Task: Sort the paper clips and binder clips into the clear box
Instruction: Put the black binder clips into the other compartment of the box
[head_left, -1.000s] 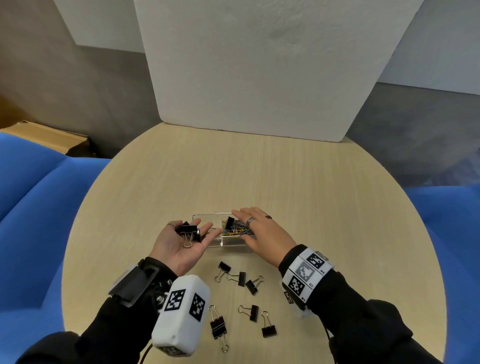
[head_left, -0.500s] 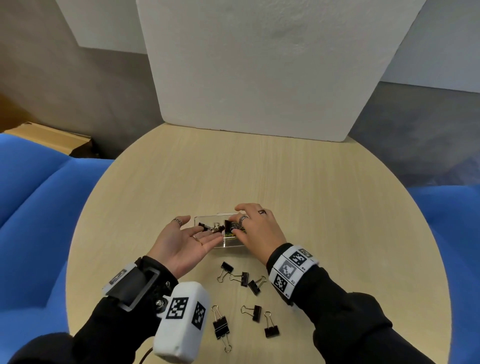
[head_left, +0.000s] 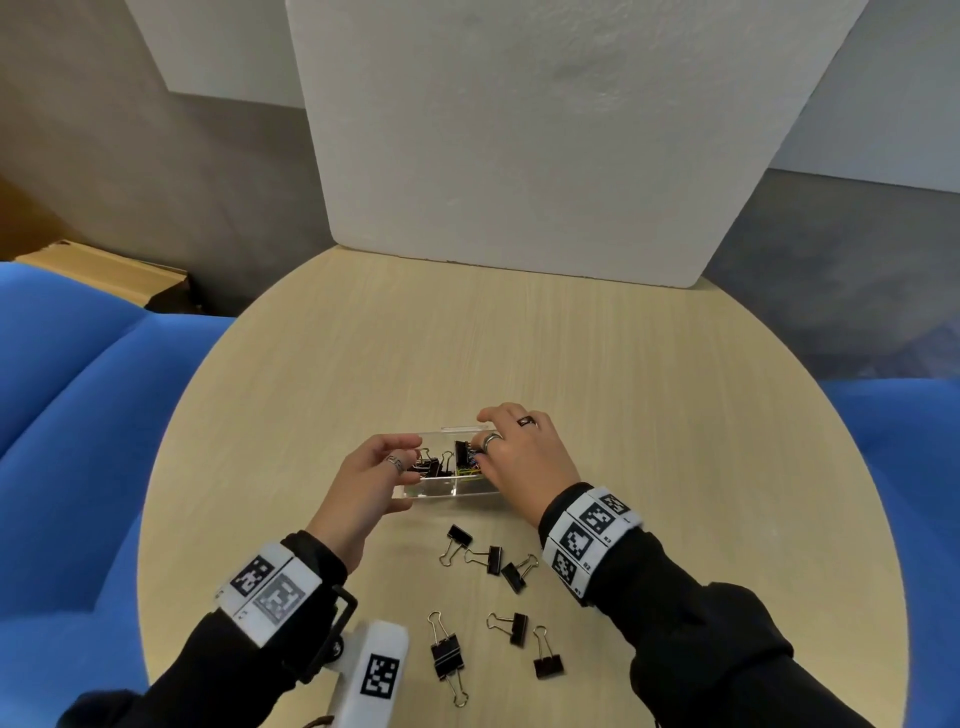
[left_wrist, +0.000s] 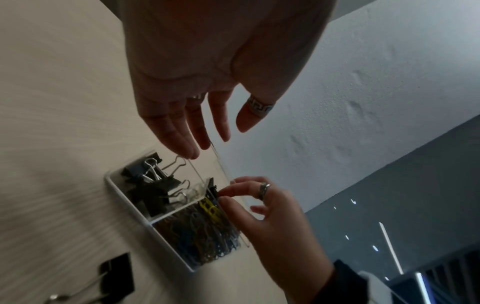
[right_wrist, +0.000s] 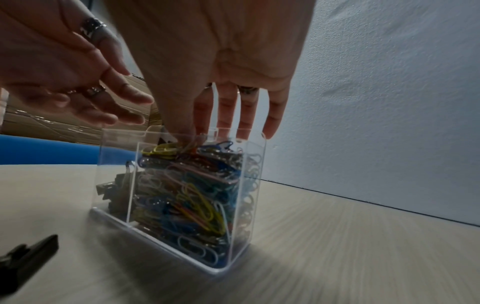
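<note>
The clear box (head_left: 452, 492) stands on the round table in front of me. Its left compartment holds black binder clips (head_left: 434, 466) (left_wrist: 150, 181). Coloured paper clips (head_left: 470, 471) (right_wrist: 187, 195) fill the right compartment. My left hand (head_left: 400, 457) (left_wrist: 205, 142) hovers over the left compartment, turned palm-down, fingers straight and empty. My right hand (head_left: 485, 460) (left_wrist: 221, 196) reaches into the top of the right compartment. Its thumb and forefinger pinch a black binder clip (head_left: 461, 453) (left_wrist: 213, 187) at the divider. Several loose binder clips (head_left: 491, 558) lie on the table nearer me.
A white foam board (head_left: 519, 130) stands at the table's far edge. Blue seats (head_left: 78, 415) flank the table on both sides. A cardboard box (head_left: 104, 270) sits at the far left. One large binder clip (head_left: 447, 654) lies close to the near edge.
My left hand, which cupped binder clips palm-up, has turned over above the box and is empty; the clips now lie in the left compartment. My right hand has closed on the clip at the divider.
</note>
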